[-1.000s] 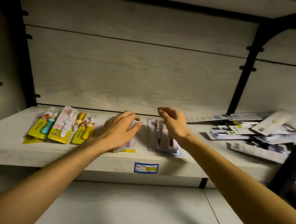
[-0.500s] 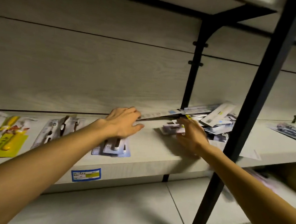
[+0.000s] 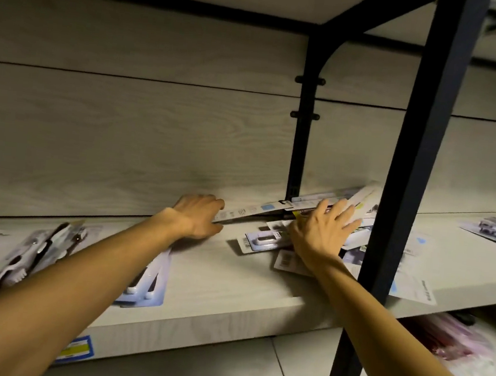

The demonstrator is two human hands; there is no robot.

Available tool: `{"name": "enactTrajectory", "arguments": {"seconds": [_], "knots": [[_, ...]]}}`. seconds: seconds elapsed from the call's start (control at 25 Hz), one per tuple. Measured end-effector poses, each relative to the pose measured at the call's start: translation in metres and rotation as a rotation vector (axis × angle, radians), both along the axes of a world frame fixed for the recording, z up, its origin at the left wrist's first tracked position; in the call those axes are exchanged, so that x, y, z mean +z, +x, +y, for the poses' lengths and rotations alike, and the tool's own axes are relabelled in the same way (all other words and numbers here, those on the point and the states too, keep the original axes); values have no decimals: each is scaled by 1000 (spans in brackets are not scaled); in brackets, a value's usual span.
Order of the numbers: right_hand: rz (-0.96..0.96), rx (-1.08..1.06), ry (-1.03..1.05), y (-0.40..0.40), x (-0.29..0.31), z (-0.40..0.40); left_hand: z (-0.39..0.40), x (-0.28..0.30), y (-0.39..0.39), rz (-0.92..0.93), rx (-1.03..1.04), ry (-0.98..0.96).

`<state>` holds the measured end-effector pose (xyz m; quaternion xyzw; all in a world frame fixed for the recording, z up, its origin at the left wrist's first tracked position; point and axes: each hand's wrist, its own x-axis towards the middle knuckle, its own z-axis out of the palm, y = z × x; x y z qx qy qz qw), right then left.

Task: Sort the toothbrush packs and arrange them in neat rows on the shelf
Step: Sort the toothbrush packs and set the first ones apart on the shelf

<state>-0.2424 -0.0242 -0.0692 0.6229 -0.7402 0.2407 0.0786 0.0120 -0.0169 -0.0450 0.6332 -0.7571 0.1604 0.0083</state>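
Fingers of right hand (image 3: 323, 235) spread flat on the jumbled pile of toothbrush packs (image 3: 269, 239) at shelf (image 3: 231, 281) right, gripping nothing. Left hand (image 3: 199, 218) fingers curl on the long pack (image 3: 256, 211) leaning along the back wall, axis left-right; whether pinched, can't tell. Pile lies directly under right hand, so it's nearer.

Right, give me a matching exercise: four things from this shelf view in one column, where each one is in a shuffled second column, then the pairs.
Things:
1. left hand
2. right hand
3. blue-backed pack
4. price label

Places:
A. on the shelf's front edge, lower left
B. spread over the jumbled pile of packs
C. at the end of a long pack by the back panel
D. flat on the shelf, partly under the left forearm

Pairs: 1-C, 2-B, 3-D, 4-A
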Motion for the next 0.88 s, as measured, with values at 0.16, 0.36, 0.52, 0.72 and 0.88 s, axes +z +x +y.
{"name": "enactTrajectory", "arguments": {"seconds": [0.16,0.36,0.52,0.72,0.88], "knots": [[-73,20,24,2,-5,-8,-7,-7,-11,-48,32,33],[-46,74,-129,1,3,-3,-10,-7,-23,-116,55,-69],[-31,123,-137,0,4,2,-8,-3,-26,-146,64,-157],[-165,293,-633,0,13,16,3,10,-14,145,97,-187],[-359,330,-964,-4,30,31,17,20,3,516,73,-183]]}}
